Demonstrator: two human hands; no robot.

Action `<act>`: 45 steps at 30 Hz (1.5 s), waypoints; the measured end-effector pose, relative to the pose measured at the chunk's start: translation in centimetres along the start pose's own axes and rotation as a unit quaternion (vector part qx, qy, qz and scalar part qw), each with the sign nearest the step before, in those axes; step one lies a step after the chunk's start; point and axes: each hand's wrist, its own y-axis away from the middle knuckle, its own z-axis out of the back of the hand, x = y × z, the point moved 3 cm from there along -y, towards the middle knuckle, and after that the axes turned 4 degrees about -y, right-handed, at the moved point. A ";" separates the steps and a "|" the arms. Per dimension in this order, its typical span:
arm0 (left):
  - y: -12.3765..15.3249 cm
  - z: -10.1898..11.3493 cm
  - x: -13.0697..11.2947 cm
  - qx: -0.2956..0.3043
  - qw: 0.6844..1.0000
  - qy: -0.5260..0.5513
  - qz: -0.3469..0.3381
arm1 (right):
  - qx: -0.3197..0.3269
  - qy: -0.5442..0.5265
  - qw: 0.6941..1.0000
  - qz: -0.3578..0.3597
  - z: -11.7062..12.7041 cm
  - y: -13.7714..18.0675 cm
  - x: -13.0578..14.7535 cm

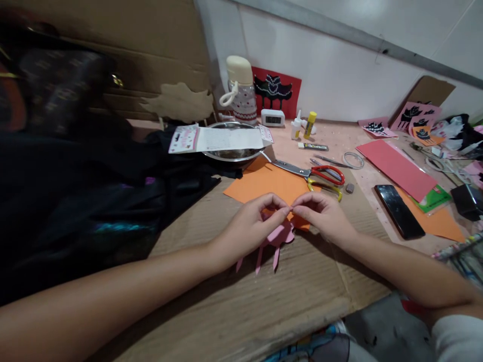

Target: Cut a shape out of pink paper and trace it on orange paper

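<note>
My left hand (260,218) and my right hand (326,216) meet fingertip to fingertip, each closed in a pinch. What sits between the fingertips is too small and hidden to make out. Below them is a pink paper cutout (279,235) with a scalloped edge and several narrow pointed legs; my left hand covers part of it. Orange paper (264,183) lies just beyond my fingers. Resting partly on that paper are scissors (307,173) with one red and one yellow handle loop.
Behind my hands, a metal bowl (230,157) carries a white packaging card (226,139). A bottle (241,93), glue stick (310,124) and small clock (272,118) stand near the wall. A phone (399,211) and red paper (396,168) lie right. Black fabric (94,201) covers the left.
</note>
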 end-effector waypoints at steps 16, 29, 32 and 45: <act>7.1 1.8 1.5 0.195 0.835 -0.466 -0.217 | 0.176 0.251 0.949 -0.069 0.9 1.5 1.7; 4.5 2.1 0.4 0.200 0.853 -0.430 -0.218 | 0.197 0.343 0.917 -0.053 0.2 1.4 1.4; 4.2 1.7 1.2 0.254 0.855 -0.403 -0.204 | 0.189 0.327 0.925 -0.052 0.3 1.2 1.0; 5.2 4.8 2.1 0.053 0.900 -0.402 -0.161 | 0.152 0.362 0.915 0.094 -0.2 1.9 3.0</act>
